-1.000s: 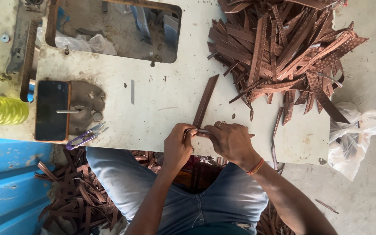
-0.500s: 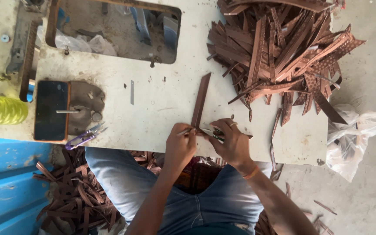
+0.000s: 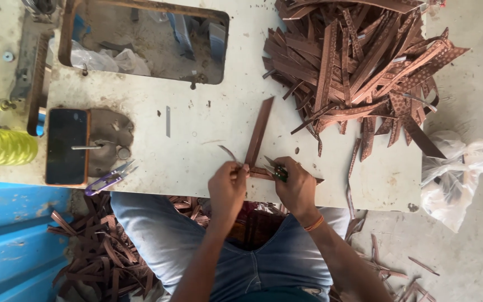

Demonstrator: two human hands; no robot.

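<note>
A long brown leather strip lies on the white worktable, its near end pinched by my left hand. Close beside it, my right hand grips small green-handled snips whose blades touch the strip's near end. A thin curled sliver lies just beyond my left fingers. Both hands sit at the table's near edge, above my lap.
A big heap of brown strips covers the table's far right. A dark phone, purple-handled snips and a yellow thread cone sit left. A rectangular cutout opens at the back. Offcuts and a plastic bag lie on the floor.
My hands have shifted slightly along the near edge and the strip has turned a little. A thin curled sliver now lies by my left fingers.
</note>
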